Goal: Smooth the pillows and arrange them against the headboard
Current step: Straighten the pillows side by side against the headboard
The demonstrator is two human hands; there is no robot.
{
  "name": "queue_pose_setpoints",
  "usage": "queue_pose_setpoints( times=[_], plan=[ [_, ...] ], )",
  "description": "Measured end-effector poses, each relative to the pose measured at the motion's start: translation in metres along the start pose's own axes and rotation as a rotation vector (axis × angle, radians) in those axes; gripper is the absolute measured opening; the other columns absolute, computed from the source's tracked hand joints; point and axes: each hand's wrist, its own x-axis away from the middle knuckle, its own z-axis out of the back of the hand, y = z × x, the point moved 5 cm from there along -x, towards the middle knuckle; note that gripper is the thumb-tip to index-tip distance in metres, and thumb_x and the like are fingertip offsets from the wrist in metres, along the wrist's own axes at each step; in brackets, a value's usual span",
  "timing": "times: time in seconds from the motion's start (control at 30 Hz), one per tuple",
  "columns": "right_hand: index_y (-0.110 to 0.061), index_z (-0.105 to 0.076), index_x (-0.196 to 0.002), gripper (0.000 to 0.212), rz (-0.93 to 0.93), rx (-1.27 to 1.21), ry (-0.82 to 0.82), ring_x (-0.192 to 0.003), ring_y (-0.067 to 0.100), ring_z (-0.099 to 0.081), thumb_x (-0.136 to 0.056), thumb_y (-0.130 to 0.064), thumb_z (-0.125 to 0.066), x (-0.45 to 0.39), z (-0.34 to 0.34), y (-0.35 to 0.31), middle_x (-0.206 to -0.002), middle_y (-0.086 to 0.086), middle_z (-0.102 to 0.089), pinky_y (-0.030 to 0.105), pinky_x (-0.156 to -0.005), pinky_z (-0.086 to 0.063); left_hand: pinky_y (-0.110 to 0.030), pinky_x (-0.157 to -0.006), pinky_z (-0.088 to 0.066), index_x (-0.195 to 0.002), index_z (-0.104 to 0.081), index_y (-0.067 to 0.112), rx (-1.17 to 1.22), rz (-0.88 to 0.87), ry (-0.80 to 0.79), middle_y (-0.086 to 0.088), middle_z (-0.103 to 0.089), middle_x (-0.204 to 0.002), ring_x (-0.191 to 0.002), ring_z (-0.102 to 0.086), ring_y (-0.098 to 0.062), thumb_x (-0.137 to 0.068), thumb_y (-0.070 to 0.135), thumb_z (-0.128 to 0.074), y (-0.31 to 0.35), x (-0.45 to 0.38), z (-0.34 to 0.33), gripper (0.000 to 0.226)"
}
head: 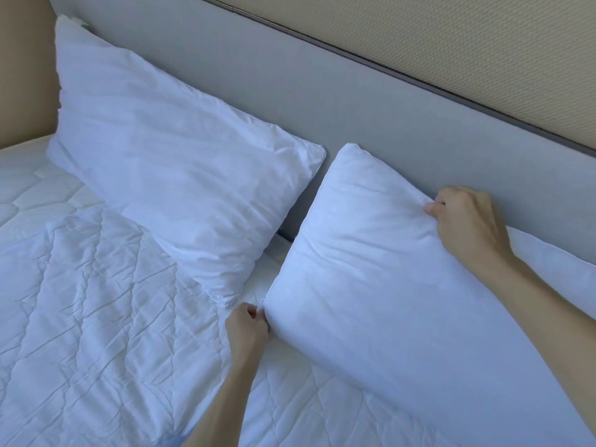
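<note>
Near pillow: white, tilted, its top edge leaning on the headboard, its lower corner down on the quilt.
Left hand: closed in a pinch on the near pillow's lower left corner, knuckles just above the quilt.
Right hand: fingers curled shut, gripping a bunch of fabric at the near pillow's top edge, right against the headboard.
Far pillow: white, lightly creased, propped on the headboard to the left, free of both hands.
Gap: a narrow strip of headboard and bedding shows between the two pillows; their near corners sit close but apart.
Quilt: white, stitched, wrinkled, spread under both pillows.
Wall: beige, textured, above the headboard.
Right forearm: crosses over the near pillow's right part, hiding some of it.
</note>
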Motion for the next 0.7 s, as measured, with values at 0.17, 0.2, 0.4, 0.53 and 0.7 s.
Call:
queue_pose_setpoints(
  times=[0.17,0.2,0.4,0.53,0.7],
  plan=[
    [-0.006,-0.047,-0.068,0.029,-0.018,0.035,0.237,-0.069,0.041,-0.054,-0.093,-0.009,-0.062,-0.012,0.021,-0.005,-0.078,0.022,-0.059,0.035,-0.056,-0.030,-0.028,-0.048,-0.030,-0.059,-0.044,0.005,0.072,0.027,0.158,-0.002,-0.044,-0.054,-0.055,-0.036,-0.020,-0.073,-0.009,-0.051,0.003,0.002,0.007,0.021],
    [-0.003,-0.050,-0.070,0.027,-0.005,0.037,0.226,-0.069,0.041,-0.054,-0.093,-0.009,-0.061,-0.011,0.020,-0.004,-0.078,0.022,-0.058,0.036,-0.056,-0.031,-0.029,-0.049,-0.032,-0.057,-0.043,0.008,0.095,0.054,0.180,-0.001,-0.043,-0.053,-0.055,-0.036,-0.020,-0.072,-0.010,-0.049,0.001,0.000,0.008,0.024],
    [0.000,-0.054,-0.071,0.031,0.039,-0.006,0.060,-0.069,0.038,-0.051,-0.096,-0.018,-0.058,0.014,0.013,0.025,-0.072,0.015,-0.056,0.042,-0.060,-0.044,-0.027,-0.052,-0.041,-0.070,-0.061,0.006,0.097,0.157,0.158,-0.005,-0.060,-0.062,-0.067,-0.056,-0.028,-0.079,-0.009,-0.054,-0.001,-0.004,0.007,0.018],
    [-0.005,-0.057,-0.072,0.026,-0.044,-0.021,0.058,-0.066,0.035,-0.052,-0.094,-0.018,-0.060,0.048,0.037,0.083,-0.067,0.009,-0.054,0.044,-0.061,-0.047,-0.035,-0.068,-0.050,-0.109,-0.063,0.008,0.075,0.074,0.109,-0.011,-0.066,-0.103,-0.083,-0.064,-0.029,-0.082,-0.004,-0.058,0.044,-0.002,0.012,0.030],
    [-0.011,-0.060,-0.071,0.020,-0.265,0.126,0.043,-0.069,0.034,-0.058,-0.091,-0.014,-0.065,0.100,0.073,0.178,-0.067,0.005,-0.060,0.042,-0.067,-0.047,-0.018,-0.070,-0.042,-0.102,-0.065,0.021,0.026,-0.732,0.003,-0.001,-0.062,-0.107,-0.082,-0.058,-0.010,-0.090,0.003,-0.056,0.217,0.072,-0.041,0.023]
  ],
)
